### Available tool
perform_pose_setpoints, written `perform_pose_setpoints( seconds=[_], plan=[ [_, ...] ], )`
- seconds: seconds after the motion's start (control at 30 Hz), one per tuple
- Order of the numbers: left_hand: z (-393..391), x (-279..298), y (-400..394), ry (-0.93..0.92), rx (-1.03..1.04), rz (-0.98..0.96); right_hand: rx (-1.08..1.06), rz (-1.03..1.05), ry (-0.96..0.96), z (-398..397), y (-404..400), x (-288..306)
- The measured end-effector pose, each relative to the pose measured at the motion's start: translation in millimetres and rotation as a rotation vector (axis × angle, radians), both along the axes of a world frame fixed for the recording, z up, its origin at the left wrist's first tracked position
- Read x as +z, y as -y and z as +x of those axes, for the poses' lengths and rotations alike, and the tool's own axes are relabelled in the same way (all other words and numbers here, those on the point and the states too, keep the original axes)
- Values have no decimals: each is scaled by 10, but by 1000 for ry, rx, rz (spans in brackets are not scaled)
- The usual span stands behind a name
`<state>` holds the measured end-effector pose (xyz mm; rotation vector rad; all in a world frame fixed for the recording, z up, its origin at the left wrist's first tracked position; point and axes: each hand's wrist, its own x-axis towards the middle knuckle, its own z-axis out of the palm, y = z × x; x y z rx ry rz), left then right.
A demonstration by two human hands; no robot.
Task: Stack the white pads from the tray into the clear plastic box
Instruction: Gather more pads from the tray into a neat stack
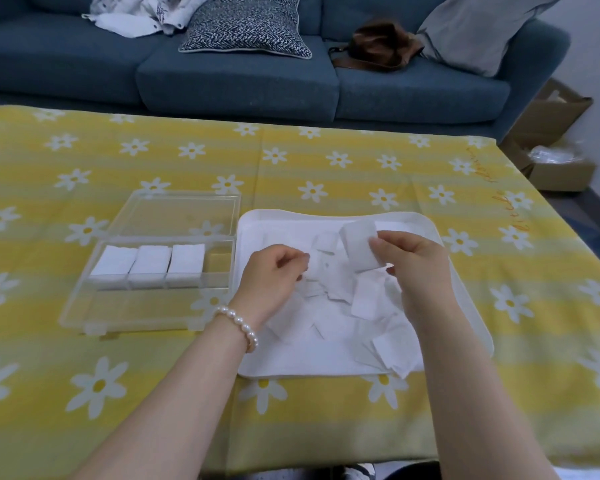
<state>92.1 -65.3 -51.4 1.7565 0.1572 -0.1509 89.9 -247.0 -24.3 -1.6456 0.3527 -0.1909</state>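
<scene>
A white tray [465, 292] lies on the table with several loose white pads [368, 297] scattered in it. My right hand [416, 265] holds a thick stack of white pads [359, 245] above the tray, thumb and fingers around its sides. My left hand [274, 275], with a pearl bracelet on the wrist, hovers over the tray's left part with fingers curled; whether it pinches a pad I cannot tell. To the left stands the clear plastic box [84, 313], lid open, with three stacks of pads [149, 265] side by side in its back row.
The table wears a yellow cloth with white daisies [326, 161]. A blue sofa [243, 77] with cushions and a brown bag [378, 46] runs along the far side. Cardboard boxes [555, 161] sit on the floor at the right.
</scene>
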Motion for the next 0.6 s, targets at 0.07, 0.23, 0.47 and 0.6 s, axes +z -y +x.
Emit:
perform_pose_setpoints(
  seconds=[0.07, 0.23, 0.47, 0.6],
  plan=[
    [-5, 18, 21, -46, 22, -83, 14, 48, -42, -11, -41, 1],
    [-43, 49, 88, -140, 18, -324, 85, 157, -85, -44, -224, 19],
    [-58, 73, 117, -240, 32, -554, 235, 29, -17, -90, -453, 46],
    [-57, 119, 74, -387, -6, -814, 289, 14, -42, -113, -463, 79]
  ],
)
